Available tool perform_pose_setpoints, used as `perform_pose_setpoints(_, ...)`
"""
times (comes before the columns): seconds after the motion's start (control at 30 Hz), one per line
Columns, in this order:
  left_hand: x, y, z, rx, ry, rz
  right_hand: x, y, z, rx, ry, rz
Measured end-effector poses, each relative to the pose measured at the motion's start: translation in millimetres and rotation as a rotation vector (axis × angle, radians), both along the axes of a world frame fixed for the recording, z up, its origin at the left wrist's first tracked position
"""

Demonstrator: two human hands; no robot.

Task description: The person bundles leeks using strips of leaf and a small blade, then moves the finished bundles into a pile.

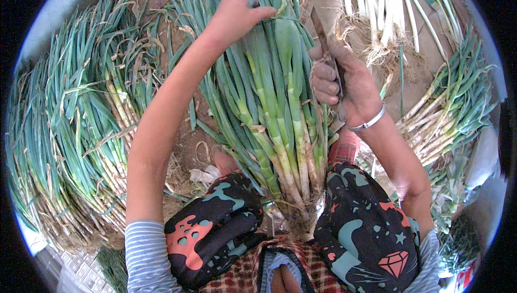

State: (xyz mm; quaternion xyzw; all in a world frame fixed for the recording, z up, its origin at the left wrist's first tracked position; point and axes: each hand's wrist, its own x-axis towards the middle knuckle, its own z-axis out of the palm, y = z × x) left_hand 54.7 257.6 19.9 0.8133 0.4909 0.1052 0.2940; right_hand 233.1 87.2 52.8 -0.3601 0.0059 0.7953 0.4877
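Observation:
A large bundle of green onions (274,88) stretches from between my knees away from me, roots nearest and leaves far. A thin green tie crosses its upper leaves. At that tie, my left hand (237,18) grips the leaves, its thumb pointing right and its fingertips partly hidden. Beside the bundle's right edge, my right hand (344,77) is closed around a knife (320,30) with a dark, narrow blade pointing up and away. A metal bangle (369,120) circles my right wrist.
Piled green onions (81,131) fill the left side. Cleaned white-stemmed onions (379,7) lie at the far right, roots toward me. Another heap of onions (441,115) lies on the right. Dry leaf scraps litter the brown ground (202,115). Patterned cloth (215,234) covers my knees.

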Motion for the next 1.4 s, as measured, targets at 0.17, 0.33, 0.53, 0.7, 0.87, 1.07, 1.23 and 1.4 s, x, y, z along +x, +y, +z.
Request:
perform_pose_setpoints(0.17, -4, 1, -9, -0.030, -0.213, 0.050, -16, 24, 4, -0.051, 0.063, 0.093)
perform_pose_setpoints(0.33, -5, -7, -1, -0.317, -0.374, 0.223, -33, 52, -31, -0.193, -0.103, 0.185)
perform_pose_setpoints(0.53, -3, -6, 4, -0.269, -0.116, 0.112, -43, 60, -54, -0.229, -0.236, 0.174)
perform_pose_setpoints(0.7, 0, -1, 3, -0.227, -0.042, 0.053, -43, 57, -46, -0.219, -0.230, 0.137)
perform_pose_setpoints(0.87, 5, 3, 1, -0.334, -0.067, 0.097, -42, 54, -43, -0.253, -0.238, 0.066)
perform_pose_setpoints(1.07, -4, 3, -7, -0.459, -0.268, 0.220, -46, 58, -36, -0.298, -0.253, 0.032)
perform_pose_setpoints(1.23, 0, 3, -9, -0.110, 0.044, -0.007, -46, 65, -43, -0.304, -0.216, -0.002)
perform_pose_setpoints(1.4, 7, 4, -19, 0.168, 0.148, -0.050, -51, 67, -51, -0.336, -0.202, -0.044)
